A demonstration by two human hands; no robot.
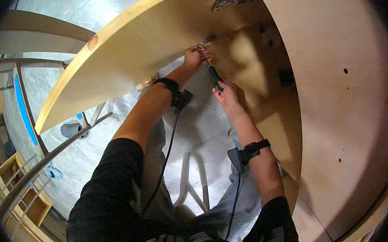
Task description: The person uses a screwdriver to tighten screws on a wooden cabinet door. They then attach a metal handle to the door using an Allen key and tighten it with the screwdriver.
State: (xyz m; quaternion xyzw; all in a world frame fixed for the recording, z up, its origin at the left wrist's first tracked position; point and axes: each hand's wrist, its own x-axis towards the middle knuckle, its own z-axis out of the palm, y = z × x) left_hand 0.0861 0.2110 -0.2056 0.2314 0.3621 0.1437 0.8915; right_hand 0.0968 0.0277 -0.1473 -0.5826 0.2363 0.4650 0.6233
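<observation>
My right hand [226, 96] is closed around the dark green handle of a screwdriver [215, 78], which slants up and left. The screwdriver's thin shaft runs toward a metal hinge [205, 43] on the inner face of a wooden cabinet door [130, 55]. My left hand [195, 59] is at that hinge, its fingers bent together around the end of the shaft. Whether they pinch the shaft, the hinge or a small screw is hidden. A second metal hinge [226, 1] sits farther up, between the door and the shadowed cabinet inside [249, 70].
A pale wooden panel [343, 97] with small holes stands close on the right. Metal rails [52, 154] and a wooden shelf unit [34, 204] stand at the left. Below me is a tubular metal frame [184, 178]. Cables hang from the bands on my forearms.
</observation>
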